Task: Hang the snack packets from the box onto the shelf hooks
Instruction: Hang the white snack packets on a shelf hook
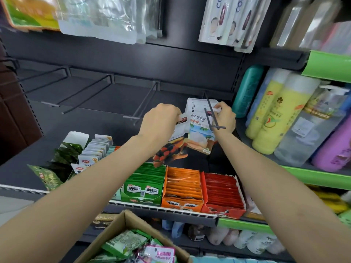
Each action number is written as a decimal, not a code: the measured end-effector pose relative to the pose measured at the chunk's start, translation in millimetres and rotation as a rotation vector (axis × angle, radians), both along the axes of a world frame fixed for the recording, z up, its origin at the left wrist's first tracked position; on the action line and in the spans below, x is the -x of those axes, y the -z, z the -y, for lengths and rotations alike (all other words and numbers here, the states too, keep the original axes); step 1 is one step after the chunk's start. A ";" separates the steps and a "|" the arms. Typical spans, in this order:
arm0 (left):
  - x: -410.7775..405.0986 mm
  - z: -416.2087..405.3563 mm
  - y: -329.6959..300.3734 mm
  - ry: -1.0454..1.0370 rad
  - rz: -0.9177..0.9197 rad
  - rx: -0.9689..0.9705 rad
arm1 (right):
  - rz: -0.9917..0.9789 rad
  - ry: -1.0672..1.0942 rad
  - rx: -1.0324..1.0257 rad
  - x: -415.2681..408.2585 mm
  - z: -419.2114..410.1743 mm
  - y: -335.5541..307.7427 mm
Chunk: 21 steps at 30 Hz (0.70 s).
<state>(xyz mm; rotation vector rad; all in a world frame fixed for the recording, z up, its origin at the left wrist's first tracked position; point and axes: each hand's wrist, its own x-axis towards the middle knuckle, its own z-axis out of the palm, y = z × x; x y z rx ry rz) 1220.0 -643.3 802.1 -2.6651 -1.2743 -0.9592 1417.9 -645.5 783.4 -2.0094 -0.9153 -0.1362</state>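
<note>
Dark shop shelving [117, 59] fills the frame, with four black wire hooks [89, 93] bare across the middle. Right hand [225, 116], centre right: fingers pinched on the top corner of a white snack packet [199, 126], which sits at the rightmost hook [211, 114]; the hook's rods cross in front of the packet's top. Whether the hole is threaded, cannot tell. Left hand [161, 122], centre: fingers closed on the top of a second packet [171, 149] with an orange and dark print, hanging just left of the white one and partly behind it. Below, green, orange and red display cartons [182, 188] on a shelf. Bottom centre, open cardboard box [121, 224] holding more packets. Bottles [275, 114] stand at right.
</note>
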 end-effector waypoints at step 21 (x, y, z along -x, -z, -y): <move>-36.3 21.4 14.4 0.409 0.075 0.394 | -0.426 -0.578 -0.103 29.6 126.6 16.8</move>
